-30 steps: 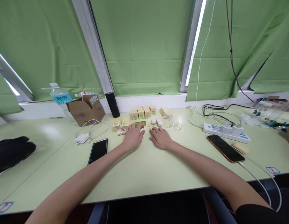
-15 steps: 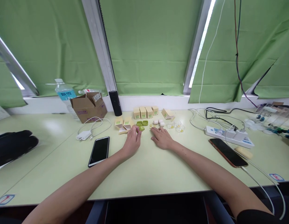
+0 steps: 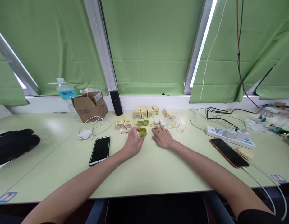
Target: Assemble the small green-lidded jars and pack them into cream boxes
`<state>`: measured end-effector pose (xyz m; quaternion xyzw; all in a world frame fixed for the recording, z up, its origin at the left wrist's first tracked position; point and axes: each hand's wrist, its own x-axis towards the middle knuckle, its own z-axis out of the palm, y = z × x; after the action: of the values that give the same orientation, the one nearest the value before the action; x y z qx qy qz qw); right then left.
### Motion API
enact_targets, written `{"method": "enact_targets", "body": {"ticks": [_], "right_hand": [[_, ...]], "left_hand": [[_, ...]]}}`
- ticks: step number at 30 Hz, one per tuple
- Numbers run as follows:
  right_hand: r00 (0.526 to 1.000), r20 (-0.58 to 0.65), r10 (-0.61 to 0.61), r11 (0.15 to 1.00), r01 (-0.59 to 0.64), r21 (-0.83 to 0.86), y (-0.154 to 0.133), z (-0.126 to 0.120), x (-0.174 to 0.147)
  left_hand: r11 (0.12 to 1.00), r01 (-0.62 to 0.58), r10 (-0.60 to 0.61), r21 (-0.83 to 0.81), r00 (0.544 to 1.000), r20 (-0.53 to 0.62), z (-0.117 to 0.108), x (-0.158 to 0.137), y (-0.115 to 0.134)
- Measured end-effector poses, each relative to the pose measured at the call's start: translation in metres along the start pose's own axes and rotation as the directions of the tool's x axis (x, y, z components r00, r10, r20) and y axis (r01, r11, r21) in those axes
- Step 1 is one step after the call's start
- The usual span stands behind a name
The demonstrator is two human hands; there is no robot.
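My left hand (image 3: 132,142) grips a small green open-topped case (image 3: 143,132) between thumb and fingers, its hollow inside facing up. Palm down on the table, my right hand (image 3: 162,137) has its fingers stretched forward, with the fingertips at some tiny yellowish pieces (image 3: 151,125); whether one lies under a fingertip is too small to tell. Behind the held case sit two more green cases (image 3: 143,123), side by side. Several small pale pink-white pieces (image 3: 159,122) are just beyond my right hand, and clear plastic shells (image 3: 178,126) with yellow bits lie to their right.
Small beige boxes (image 3: 144,112) stand in a row behind; opened ones (image 3: 123,124) lie left. A phone (image 3: 100,150), charger (image 3: 84,134), cardboard box (image 3: 89,107) and black cylinder (image 3: 116,103) are left. At right are a power strip (image 3: 230,137), another phone (image 3: 228,152) and cables.
The green case in my left hand has turned so its open inside faces up, and my thumb has moved apart from the fingers around it. My right hand has hardly moved.
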<state>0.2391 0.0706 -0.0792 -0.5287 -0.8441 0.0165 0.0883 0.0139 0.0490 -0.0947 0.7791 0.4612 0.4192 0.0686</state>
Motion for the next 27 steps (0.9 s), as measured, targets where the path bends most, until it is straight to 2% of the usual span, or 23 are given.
{"method": "enact_targets", "body": {"ticks": [5,7,9,13,17,27], "right_hand": [[1.0,-0.021,0.005,1.0,-0.004,0.01,0.001,0.003,0.002],[0.997,-0.075,-0.001,0.999,0.004,0.039,0.003,0.005,0.002],[0.983,-0.182,-0.009,0.994,0.029,0.105,0.007,0.006,0.0],[0.911,-0.412,-0.021,0.951,0.145,0.272,0.012,0.006,-0.007],[0.827,-0.557,-0.071,0.917,0.275,0.29,0.006,0.006,-0.015],[0.748,-0.636,-0.192,0.857,0.443,0.263,-0.015,0.014,-0.025]], "left_hand": [[0.999,0.011,-0.009,-0.048,1.0,0.03,-0.001,0.0,0.0],[0.995,0.042,-0.038,-0.095,0.998,0.044,-0.001,0.001,0.0],[0.989,0.075,-0.069,-0.125,0.996,0.057,-0.002,0.002,0.001],[0.986,0.093,-0.084,-0.141,0.994,0.066,-0.005,0.005,0.004],[0.991,0.052,-0.044,-0.126,0.996,0.072,-0.007,0.006,0.007],[0.975,-0.11,0.135,-0.194,0.983,0.123,-0.01,0.002,0.015]]}}
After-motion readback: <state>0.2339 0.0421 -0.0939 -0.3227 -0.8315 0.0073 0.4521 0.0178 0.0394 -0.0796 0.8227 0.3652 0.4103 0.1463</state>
